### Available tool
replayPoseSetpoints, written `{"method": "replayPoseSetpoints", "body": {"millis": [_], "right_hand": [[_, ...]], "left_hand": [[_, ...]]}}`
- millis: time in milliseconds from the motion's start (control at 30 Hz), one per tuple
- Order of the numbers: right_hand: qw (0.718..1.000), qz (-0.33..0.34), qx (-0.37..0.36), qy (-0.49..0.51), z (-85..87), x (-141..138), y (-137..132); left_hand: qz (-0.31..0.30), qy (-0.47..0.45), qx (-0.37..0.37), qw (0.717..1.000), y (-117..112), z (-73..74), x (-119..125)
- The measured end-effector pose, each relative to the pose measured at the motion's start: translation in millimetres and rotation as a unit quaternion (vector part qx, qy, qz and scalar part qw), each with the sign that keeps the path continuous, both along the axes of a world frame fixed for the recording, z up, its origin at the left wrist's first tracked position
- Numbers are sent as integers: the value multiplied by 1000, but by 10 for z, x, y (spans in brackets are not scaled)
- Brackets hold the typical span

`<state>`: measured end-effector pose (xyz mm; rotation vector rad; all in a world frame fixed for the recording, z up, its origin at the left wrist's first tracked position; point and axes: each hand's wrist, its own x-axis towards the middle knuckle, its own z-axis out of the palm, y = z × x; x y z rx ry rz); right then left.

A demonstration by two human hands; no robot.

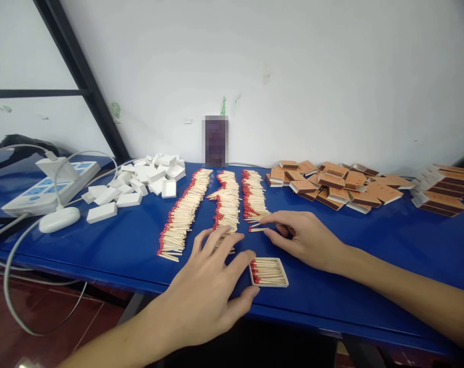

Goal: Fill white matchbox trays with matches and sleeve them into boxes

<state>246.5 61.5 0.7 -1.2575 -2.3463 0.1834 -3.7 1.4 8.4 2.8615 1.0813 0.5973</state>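
A small white matchbox tray [284, 278] lies near the table's front edge, filled with red-headed matches [268, 271]. My left hand [212, 286] has its thumb and index fingertip at the tray's left corners, gripping that end. Its other fingers spread over the near end of the middle row of matches [227, 191]. At the near end of the right row of matches [255, 191], my right hand [301, 237] closes thumb and index finger about the plain ends of a few matches [257, 229]. A third, longer row of matches [183, 214] runs along the left.
White empty trays [155, 174] are heaped at the back left, beside a power strip [51, 186] with cables and a white oval device [59, 220]. Brown matchbox sleeves [335, 181] lie piled at the back right, with stacked matchboxes [444, 186] farther right. A pixelated dark object [216, 140] stands against the wall.
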Motion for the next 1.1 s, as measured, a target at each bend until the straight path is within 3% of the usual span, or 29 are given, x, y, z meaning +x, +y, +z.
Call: {"method": "replayPoseSetpoints", "body": {"millis": [600, 1100], "right_hand": [[999, 43, 4, 17, 14, 19, -21], [1000, 16, 1, 19, 18, 11, -28]], "left_hand": [[1, -1, 0, 1000, 5, -11, 3], [0, 0, 5, 1000, 2, -13, 7]]}}
